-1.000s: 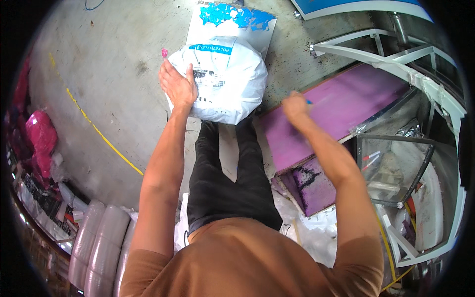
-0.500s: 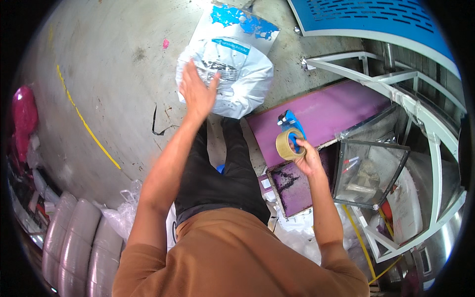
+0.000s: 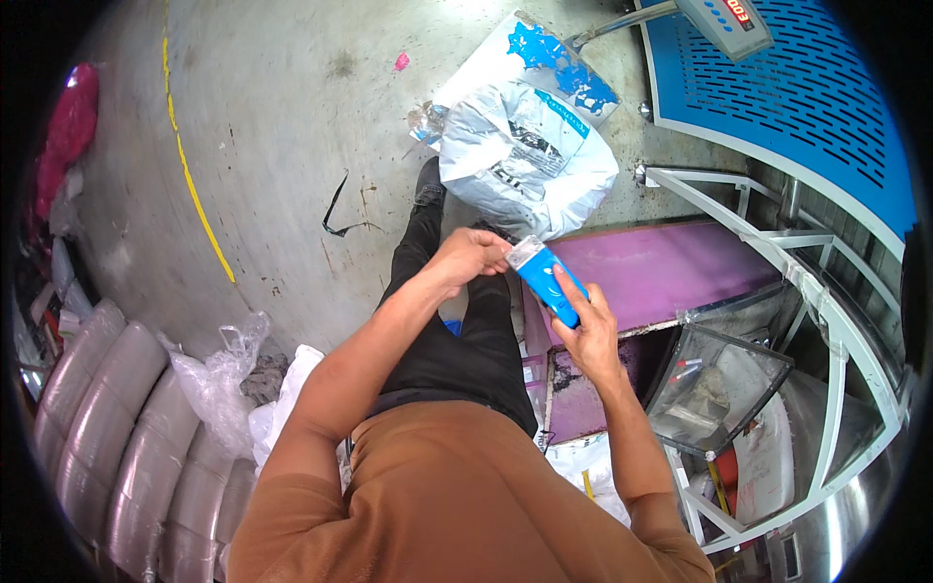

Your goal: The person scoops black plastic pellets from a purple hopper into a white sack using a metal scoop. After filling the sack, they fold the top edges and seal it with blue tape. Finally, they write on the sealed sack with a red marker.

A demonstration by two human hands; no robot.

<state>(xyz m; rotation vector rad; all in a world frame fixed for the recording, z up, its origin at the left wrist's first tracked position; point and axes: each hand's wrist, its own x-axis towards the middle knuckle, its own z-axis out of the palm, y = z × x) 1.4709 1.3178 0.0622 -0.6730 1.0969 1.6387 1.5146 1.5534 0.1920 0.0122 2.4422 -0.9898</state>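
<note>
Though partly hidden, left fingers (image 3: 492,251) seemingly together — right fingers (image 3: 599,303) round blue tape dispenser (image 3: 544,279) — stained concrete floor (image 3: 282,126) beyond.

- Bright, fairly even light falls on the white plastic sack (image 3: 530,165), with soft grey shading in its creases.
- Left of the sack, the concrete floor (image 3: 282,126) looks pale.
- Below it, the blue tape dispenser (image 3: 546,280) shows little blur.
- Dark shadow sits under the purple panel (image 3: 680,267), below right of the sack.
- Far below left of it, glints streak the bubble-wrap rolls (image 3: 146,428).
- Fisheye distortion bows the blue perforated panel (image 3: 777,126) right of the sack.
- Black vignetting rings everything.
</note>
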